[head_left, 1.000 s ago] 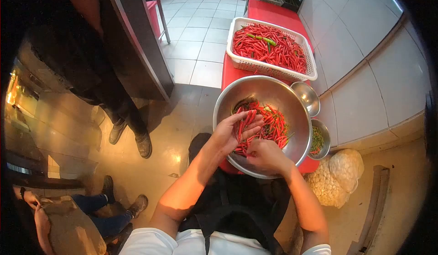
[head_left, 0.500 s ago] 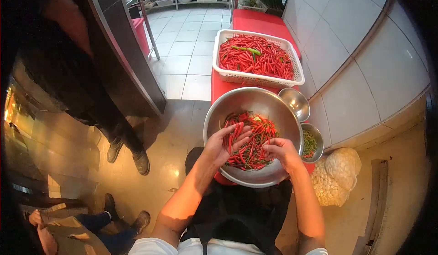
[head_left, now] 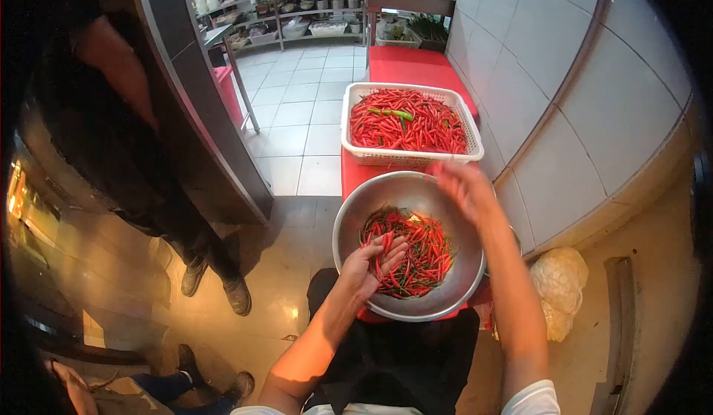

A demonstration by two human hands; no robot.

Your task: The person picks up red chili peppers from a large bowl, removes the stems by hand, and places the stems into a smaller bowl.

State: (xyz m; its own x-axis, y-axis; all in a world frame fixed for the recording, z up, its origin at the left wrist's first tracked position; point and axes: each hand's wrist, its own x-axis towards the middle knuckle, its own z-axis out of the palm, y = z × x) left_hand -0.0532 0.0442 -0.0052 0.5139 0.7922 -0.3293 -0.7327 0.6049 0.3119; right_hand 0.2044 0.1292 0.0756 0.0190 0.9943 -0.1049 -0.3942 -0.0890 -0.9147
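Note:
A few red chili peppers [head_left: 385, 243] lie across my left hand [head_left: 369, 264], held under the thumb with the palm turned up. That hand is over the near left part of a steel bowl [head_left: 353, 214]. In the bowl is a heap of red chilies with green stems [head_left: 423, 255]. My right hand [head_left: 466, 190], smeared by motion, is above the bowl's far right rim, close to a white plastic basket [head_left: 371, 153]. A reddish blur shows at its fingertips; I cannot make out whether it is a chili. Red chilies [head_left: 423, 121] fill the basket, with a green one [head_left: 392, 112] on top.
Bowl and basket stand on a red bench [head_left: 401, 62] beside a tiled wall [head_left: 549, 80]. A bag of pale contents [head_left: 557, 289] sits on the floor at right. One person's dark-clothed legs [head_left: 186, 222] are at left; another person's shoes [head_left: 189, 363] show lower left.
My right hand has moved from inside the bowl up and away, toward the basket. The left hand still holds chilies over the bowl. The view has tilted up, and my right arm now covers the small bowls.

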